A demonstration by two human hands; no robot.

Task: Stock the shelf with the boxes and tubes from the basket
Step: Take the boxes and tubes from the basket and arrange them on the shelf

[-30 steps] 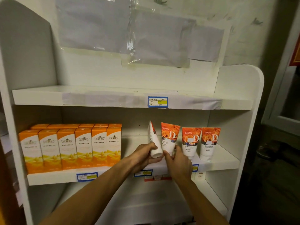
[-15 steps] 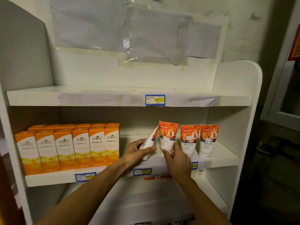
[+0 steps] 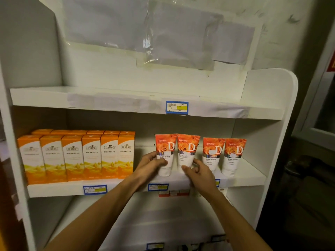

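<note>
Several orange-and-white tubes stand cap down on the middle shelf of a white rack. My left hand grips the leftmost tube, which stands upright. My right hand holds the lower part of the tube beside it, thumb in front and fingers curled round its right side. Two more tubes stand free to the right. A row of orange boxes fills the left half of the same shelf. The basket is out of view.
The top shelf carries a blue price tag on its front edge. A lower shelf shows beneath my arms. The rack's right side panel stands near a dim doorway on the right.
My left hand has turned its tube from tilted and edge-on to upright and facing front, next to the tube in my right hand. The camera has moved closer.
</note>
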